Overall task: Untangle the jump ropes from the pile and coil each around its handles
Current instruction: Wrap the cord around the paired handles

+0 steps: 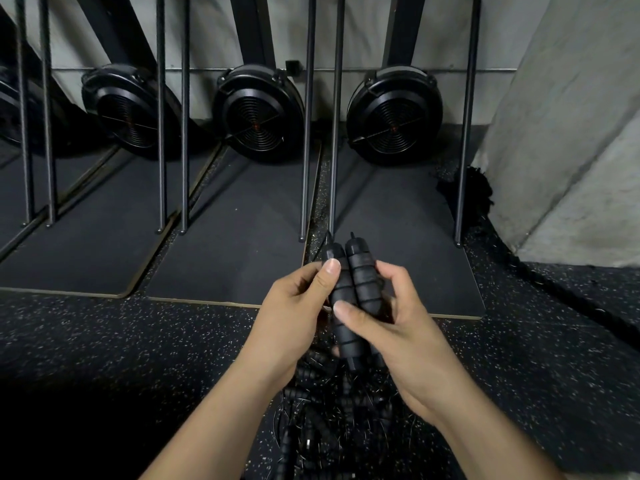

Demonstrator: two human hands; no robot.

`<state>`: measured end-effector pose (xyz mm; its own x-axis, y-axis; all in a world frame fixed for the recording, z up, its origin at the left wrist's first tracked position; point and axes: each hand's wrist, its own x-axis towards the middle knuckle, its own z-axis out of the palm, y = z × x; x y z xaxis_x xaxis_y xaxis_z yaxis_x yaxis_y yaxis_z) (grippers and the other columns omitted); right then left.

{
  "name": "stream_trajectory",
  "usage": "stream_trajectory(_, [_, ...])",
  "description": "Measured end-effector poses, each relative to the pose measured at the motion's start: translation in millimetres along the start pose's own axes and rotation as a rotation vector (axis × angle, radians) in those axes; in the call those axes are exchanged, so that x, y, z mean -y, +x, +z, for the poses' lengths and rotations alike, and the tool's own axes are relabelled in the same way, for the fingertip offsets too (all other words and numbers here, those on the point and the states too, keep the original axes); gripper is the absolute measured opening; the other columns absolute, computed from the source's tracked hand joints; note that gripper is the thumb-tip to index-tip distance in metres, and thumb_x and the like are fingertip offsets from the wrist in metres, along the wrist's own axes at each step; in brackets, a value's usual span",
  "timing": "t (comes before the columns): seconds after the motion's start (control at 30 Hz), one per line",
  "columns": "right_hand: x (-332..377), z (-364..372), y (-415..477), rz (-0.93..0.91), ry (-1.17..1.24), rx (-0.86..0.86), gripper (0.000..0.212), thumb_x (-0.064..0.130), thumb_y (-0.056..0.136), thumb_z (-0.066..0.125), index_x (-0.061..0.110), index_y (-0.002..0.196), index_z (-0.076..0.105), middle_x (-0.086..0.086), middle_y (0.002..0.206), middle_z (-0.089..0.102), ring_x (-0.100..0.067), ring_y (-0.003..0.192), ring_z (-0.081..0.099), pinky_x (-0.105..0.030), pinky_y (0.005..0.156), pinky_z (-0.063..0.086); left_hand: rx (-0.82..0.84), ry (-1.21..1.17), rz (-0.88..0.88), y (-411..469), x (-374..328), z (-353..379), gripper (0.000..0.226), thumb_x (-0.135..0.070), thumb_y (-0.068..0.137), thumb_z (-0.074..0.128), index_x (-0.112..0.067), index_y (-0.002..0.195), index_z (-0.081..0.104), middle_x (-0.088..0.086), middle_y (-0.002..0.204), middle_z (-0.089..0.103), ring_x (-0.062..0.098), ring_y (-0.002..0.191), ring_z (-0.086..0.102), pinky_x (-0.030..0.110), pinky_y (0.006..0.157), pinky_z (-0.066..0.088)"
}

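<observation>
**Left hand** (291, 306), lower centre: closed round the pair of handles from the left, thumb pressed on the upper part of the nearer one.

**Right hand** (405, 320), lower centre: gripping the same pair from the right, thumb laid across the lower part, fingers curled behind.

**Handles** (360, 271), centre of frame, held in the air side by side, tips pointing up and away. Black, ridged, foam-like; likely light, slightly yielding and grippy. Best held round the mid-section, as now, with both ends left free.

**Cord** (347, 287): thin and dark, wound in spaced turns round both handles. Probably springy and inclined to unwind if let slack; free end not distinguishable. Judged to need tension through each turn and a tuck at the finish.

**Pile** (322, 420), bottom centre, directly beneath the hands: more black handles and thin cords heaped together, strands crossing. Count not readable. Liable to snag; better lifted by a handle than by a loop.

**Floor** (104, 341): dark speckled rubber, firm and non-slip by the look.

**Mats** (235, 244), middle of frame: flat, dark, laid side by side.

**Fan housings** (258, 114), upper half: round, black, in a row against the wall.

**Upright bars** (306, 133): thin, metal, in pairs, feet on the mats.

**Concrete wall** (571, 133), upper right.

**Thick rope** (561, 289), right edge, lying on the floor.
</observation>
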<state>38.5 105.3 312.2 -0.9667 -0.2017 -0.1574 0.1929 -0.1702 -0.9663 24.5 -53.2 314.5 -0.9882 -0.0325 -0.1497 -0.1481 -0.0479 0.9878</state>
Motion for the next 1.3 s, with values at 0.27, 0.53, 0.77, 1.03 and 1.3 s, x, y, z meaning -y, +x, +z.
stream_trajectory(0.27, [10, -2, -2, 0.131, -0.064, 0.142, 0.076, 0.003, 0.089, 0.085, 0.041, 0.145, 0.05, -0.016, 0.112, 0.074, -0.031, 0.078, 0.072, -0.04, 0.056, 0.055, -0.309, 0.605, 0.362, 18, 2, -32, 0.04, -0.07, 0.087, 0.062, -0.034, 0.102, 0.066, -0.016, 0.113, 0.057, -0.003, 0.109, 0.058, 0.019, 0.093, 0.046])
stream_trajectory(0.53, [42, -21, -15, 0.228, -0.078, 0.557, 0.049, -0.007, 0.09, 0.081, 0.003, 0.131, 0.056, -0.021, 0.105, 0.07, -0.028, 0.079, 0.066, -0.033, 0.052, 0.051, -0.122, -0.187, 0.001, 13, -13, -27, 0.061, -0.061, 0.107, 0.041, -0.01, 0.092, 0.068, 0.001, 0.088, 0.074, 0.021, 0.085, 0.071, 0.038, 0.087, 0.053])
stream_trajectory(0.77, [32, -1, -15, -0.021, -0.27, 0.28, 0.04, -0.004, 0.087, 0.08, 0.019, 0.11, 0.057, -0.015, 0.083, 0.071, -0.028, 0.06, 0.063, -0.045, 0.062, 0.056, -0.039, 0.054, -0.13, 0, 7, 15, 0.024, -0.018, 0.107, 0.051, -0.023, 0.088, 0.065, -0.001, 0.075, 0.07, 0.033, 0.091, 0.071, 0.043, 0.077, 0.056])
stream_trajectory(1.03, [21, -14, -6, -0.005, -0.336, 0.106, 0.045, -0.003, 0.085, 0.076, 0.023, 0.117, 0.057, -0.008, 0.097, 0.076, -0.035, 0.075, 0.076, -0.045, 0.063, 0.061, 0.115, 0.747, -0.089, 9, 21, 3, 0.044, -0.04, 0.1, 0.032, -0.014, 0.084, 0.063, 0.005, 0.086, 0.067, 0.02, 0.079, 0.061, 0.018, 0.065, 0.042])
stream_trajectory(1.3, [18, -13, -1, 0.026, 0.036, 0.09, 0.042, -0.013, 0.094, 0.066, 0.006, 0.128, 0.049, -0.019, 0.111, 0.076, -0.029, 0.076, 0.068, -0.035, 0.052, 0.051, 0.208, 0.529, -0.137, 2, 15, 8, 0.052, -0.047, 0.106, 0.043, -0.032, 0.057, 0.057, -0.008, 0.052, 0.053, 0.016, 0.049, 0.04, 0.035, 0.059, 0.035])
